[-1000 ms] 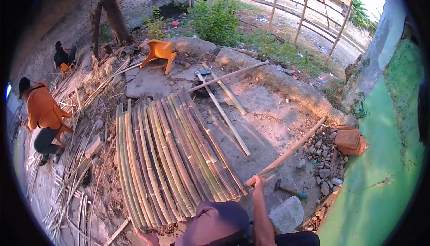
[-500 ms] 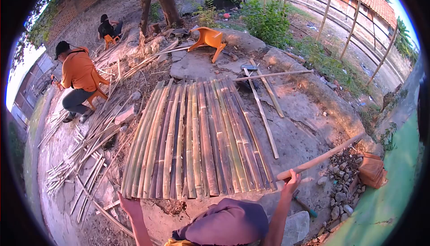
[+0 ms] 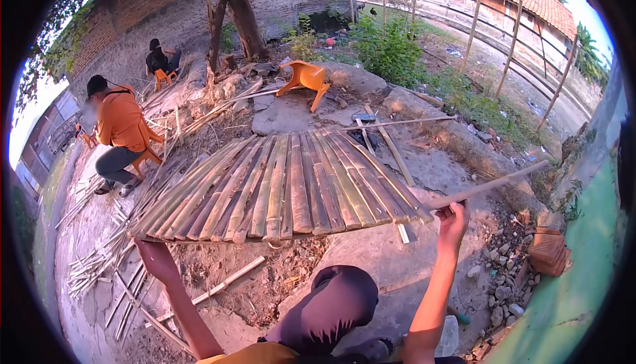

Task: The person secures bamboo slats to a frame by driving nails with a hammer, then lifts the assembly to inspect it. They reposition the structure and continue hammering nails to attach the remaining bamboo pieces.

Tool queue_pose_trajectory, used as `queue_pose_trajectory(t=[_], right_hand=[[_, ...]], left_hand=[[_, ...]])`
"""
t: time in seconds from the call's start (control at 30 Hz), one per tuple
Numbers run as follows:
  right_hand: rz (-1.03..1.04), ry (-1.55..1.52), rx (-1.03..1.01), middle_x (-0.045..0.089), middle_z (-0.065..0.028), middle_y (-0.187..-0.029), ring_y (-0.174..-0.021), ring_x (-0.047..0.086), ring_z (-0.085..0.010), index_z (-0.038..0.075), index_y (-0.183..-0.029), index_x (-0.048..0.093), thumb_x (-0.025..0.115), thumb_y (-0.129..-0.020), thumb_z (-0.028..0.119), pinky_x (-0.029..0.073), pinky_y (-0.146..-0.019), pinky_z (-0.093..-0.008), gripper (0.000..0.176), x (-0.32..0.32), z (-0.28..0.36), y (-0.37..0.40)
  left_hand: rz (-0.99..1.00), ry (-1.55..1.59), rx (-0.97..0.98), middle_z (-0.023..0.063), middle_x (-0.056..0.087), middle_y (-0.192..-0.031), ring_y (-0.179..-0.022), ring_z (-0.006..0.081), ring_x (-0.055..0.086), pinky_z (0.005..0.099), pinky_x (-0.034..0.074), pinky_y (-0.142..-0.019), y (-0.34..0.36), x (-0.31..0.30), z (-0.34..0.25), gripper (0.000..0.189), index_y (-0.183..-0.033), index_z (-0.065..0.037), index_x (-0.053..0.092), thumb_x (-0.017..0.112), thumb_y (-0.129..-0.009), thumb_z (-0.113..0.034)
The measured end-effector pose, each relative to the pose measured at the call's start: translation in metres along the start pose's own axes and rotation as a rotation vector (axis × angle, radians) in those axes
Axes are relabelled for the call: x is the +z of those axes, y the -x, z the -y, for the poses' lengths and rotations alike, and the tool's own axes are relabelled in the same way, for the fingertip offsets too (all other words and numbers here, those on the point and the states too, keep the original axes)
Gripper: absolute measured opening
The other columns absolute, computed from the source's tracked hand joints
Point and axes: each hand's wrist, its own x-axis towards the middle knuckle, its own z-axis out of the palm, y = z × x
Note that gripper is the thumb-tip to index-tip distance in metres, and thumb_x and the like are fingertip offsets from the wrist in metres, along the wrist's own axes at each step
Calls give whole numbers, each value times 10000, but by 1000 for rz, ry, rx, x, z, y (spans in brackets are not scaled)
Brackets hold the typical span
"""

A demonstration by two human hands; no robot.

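Note:
A panel of split bamboo slats (image 3: 278,192) is raised at its near edge, tilted up off the ground, its far end low. My left hand (image 3: 158,259) grips the panel's near left corner from below; its fingertips are partly hidden by the slats. At the near right corner, my right hand (image 3: 453,226) is closed around a long pole (image 3: 493,185) that sticks out to the right beside the panel. Whether the pole is fixed to the panel cannot be told. My bent knee (image 3: 341,298) is below the near edge.
Loose bamboo strips (image 3: 106,255) lie at left, near a seated person in an orange shirt (image 3: 124,122). Another person (image 3: 159,59) sits farther back. A tipped orange chair (image 3: 305,79) lies beyond the panel. Bricks (image 3: 548,251) and rubble (image 3: 503,291) lie at right by a green wall (image 3: 583,251).
The panel's near edge has risen and moved away from me, with both hands carrying it up. The pole at right has risen with it, uncovering the ground and a bamboo strip below.

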Motion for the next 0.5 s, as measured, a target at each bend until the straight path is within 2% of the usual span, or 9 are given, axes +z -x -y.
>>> queue_pose_trajectory(t=[0.03, 0.07, 0.1, 0.13, 0.2, 0.33, 0.37, 0.5], right_hand=[[-8, 0, -13, 665, -36, -931, -798, 705, -171, 58, -1204, 562, 630, -935, 155, 589, -690, -308, 295, 0, 6, -7], [70, 17, -14, 685, -55, -948, -826, 718, -182, 54, -1196, 565, 623, -941, 150, 591, -705, -312, 279, 2, 9, -15], [151, 33, -15, 704, -74, -966, -854, 730, -194, 49, -1188, 569, 617, -947, 145, 593, -720, -316, 264, 6, 12, -24], [146, 32, -17, 704, -74, -966, -854, 730, -194, 49, -1188, 569, 617, -947, 145, 593, -720, -316, 264, 11, 18, -32], [243, 61, -58, 729, -95, -1008, -908, 745, -207, 36, -1189, 583, 607, -987, 138, 594, -731, -316, 228, 24, 27, -46], [219, 160, -44, 734, -80, -1014, -911, 742, -194, 43, -1188, 608, 608, -1037, 160, 593, -743, -313, 191, 54, 49, -69], [234, 208, -95, 735, -72, -1016, -909, 738, -185, 46, -1188, 615, 621, -1048, 189, 592, -746, -304, 200, 60, 51, -76], [205, 289, -210, 736, -59, -1022, -914, 726, -156, 58, -1167, 628, 664, -1052, 270, 584, -751, -275, 244, 85, 51, -102]], left_hand=[[30, -20, 32, 136, 479, -1573, -1421, 252, 469, 418, 328, -1207, -8, 1, 5, 574, -1553, -8, 414, 460, -1127, -389], [39, -14, 24, 136, 479, -1573, -1421, 252, 469, 418, 328, -1207, -20, 2, 9, 574, -1553, -8, 414, 460, -1127, -389], [3, -11, 8, 137, 478, -1574, -1430, 251, 461, 414, 315, -1215, -33, 8, 12, 578, -1564, -6, 400, 465, -1127, -378], [-35, -13, -7, 139, 478, -1576, -1438, 250, 453, 410, 303, -1224, -44, 17, 15, 584, -1575, -4, 386, 470, -1127, -368], [46, -27, 32, 127, 502, -1557, -1425, 230, 465, 412, 312, -1215, -70, 36, 19, 571, -1567, 3, 395, 479, -1124, -349], [185, 4, 221, 97, 536, -1508, -1348, 198, 519, 397, 359, -1185, -112, 75, 23, 498, -1565, -31, 403, 516, -1114, -210], [196, 21, 198, 84, 562, -1469, -1299, 184, 549, 383, 398, -1158, -126, 75, 23, 512, -1577, -60, 375, 541, -1100, -147], [288, -91, 259, 83, 577, -1449, -1296, 179, 555, 371, 401, -1155, -171, 96, 35, 547, -1590, -67, 332, 554, -1097, -146]])
